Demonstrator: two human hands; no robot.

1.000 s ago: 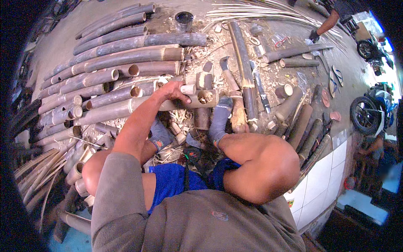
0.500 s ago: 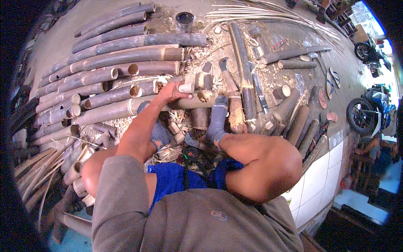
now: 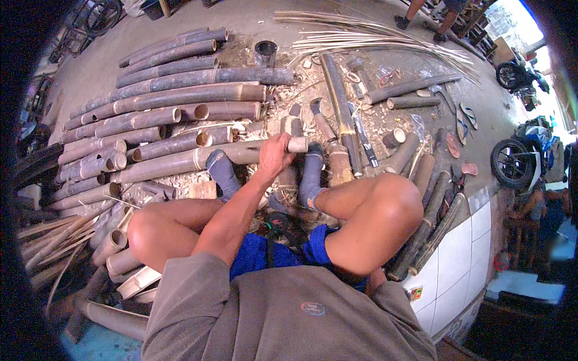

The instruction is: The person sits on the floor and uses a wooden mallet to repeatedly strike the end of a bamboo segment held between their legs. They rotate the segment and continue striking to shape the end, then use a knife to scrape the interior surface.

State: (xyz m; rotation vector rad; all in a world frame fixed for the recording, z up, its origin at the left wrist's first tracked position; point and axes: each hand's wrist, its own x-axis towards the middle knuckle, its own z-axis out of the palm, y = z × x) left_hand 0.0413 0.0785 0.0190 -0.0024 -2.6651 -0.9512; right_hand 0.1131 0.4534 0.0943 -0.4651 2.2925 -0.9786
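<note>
My left hand (image 3: 277, 154) is closed around a short, pale piece of bamboo (image 3: 298, 144). It holds the piece at the right end of a long bamboo pole (image 3: 180, 161), covering the hole there; whether the piece touches the pole I cannot tell. The pole lies crosswise by my feet, one sock (image 3: 221, 171) at its middle and the other sock (image 3: 310, 174) near its right end. My right hand is out of sight; only a bit of that forearm (image 3: 375, 280) shows beside my right knee.
Several cut bamboo poles (image 3: 174, 81) lie in rows at the left. A curved-blade knife (image 3: 323, 120) rests among shavings beyond my right foot, near an upright-lying dark pole (image 3: 338, 96). A black can (image 3: 265, 53), thin strips (image 3: 361, 39), sandals (image 3: 462, 123) and a motorbike (image 3: 512, 159) stand farther off.
My left hand has moved right along the pole with the short bamboo piece, to the pole's holed end. My view has shifted slightly, and a bit of my right forearm now shows.
</note>
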